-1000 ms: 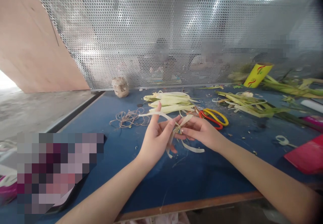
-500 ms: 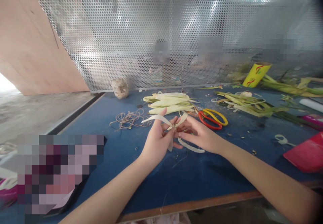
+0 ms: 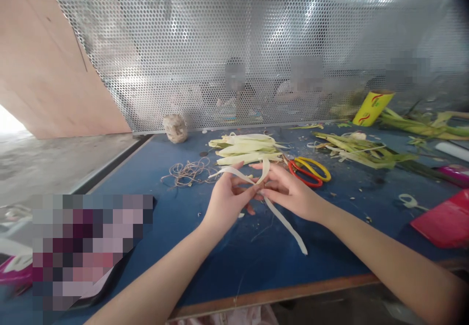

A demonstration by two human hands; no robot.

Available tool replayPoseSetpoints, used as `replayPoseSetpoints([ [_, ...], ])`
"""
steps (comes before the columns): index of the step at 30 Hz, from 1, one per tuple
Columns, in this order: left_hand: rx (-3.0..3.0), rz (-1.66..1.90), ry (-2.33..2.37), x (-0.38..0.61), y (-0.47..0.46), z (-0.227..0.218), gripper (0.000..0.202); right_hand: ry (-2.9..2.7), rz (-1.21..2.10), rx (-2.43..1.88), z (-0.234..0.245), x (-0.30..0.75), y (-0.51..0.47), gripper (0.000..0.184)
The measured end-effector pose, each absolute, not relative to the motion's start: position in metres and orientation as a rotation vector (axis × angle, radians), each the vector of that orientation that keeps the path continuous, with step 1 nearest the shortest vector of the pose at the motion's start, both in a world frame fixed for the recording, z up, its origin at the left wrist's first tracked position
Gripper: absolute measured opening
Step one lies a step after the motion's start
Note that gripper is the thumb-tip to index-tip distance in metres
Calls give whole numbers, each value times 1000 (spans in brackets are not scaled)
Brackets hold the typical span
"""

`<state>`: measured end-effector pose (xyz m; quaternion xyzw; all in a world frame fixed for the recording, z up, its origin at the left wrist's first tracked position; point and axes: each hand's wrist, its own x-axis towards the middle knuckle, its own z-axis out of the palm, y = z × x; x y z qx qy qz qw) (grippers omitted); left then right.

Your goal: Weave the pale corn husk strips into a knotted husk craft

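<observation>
The left hand (image 3: 227,198) and the right hand (image 3: 293,192) are meeting above the table (image 3: 205,276), both grips pinching the pale strips (image 3: 287,225) where they are crossing. One end is pointing left over the left hand, another is rising between the hands, and a long one is trailing toward the wooden front edge (image 3: 278,295), stopping short of it. Blue surface is stretching between the hands and that edge, leaving room toward the person. Beyond the fingers, room is narrowing: the pale green husks (image 3: 249,149) are lying just behind, tangled string (image 3: 188,171) is spreading leftward, and scissors (image 3: 311,171) are resting near the right hand. A perforated metal screen (image 3: 205,36) is bounding the far side.
</observation>
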<state>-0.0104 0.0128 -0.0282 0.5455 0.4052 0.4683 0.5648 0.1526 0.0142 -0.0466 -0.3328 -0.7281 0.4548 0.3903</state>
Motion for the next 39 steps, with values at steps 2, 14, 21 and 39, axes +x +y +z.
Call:
replayPoseSetpoints([
  [2, 1226, 1103, 894, -11, 13, -28, 62, -1833, 1080, -883, -46, 154, 16, 33],
  [14, 1062, 989, 652, -14, 13, -23, 72, -1887, 999, -972, -35, 156, 18, 17],
  [21, 1059, 1068, 648, -13, 12, -24, 84, -1840, 1162, -925, -31, 160, 16, 12],
  [39, 1135, 1142, 678, -10, 11, -24, 91, -2003, 302, -907, -33, 156, 12, 9],
])
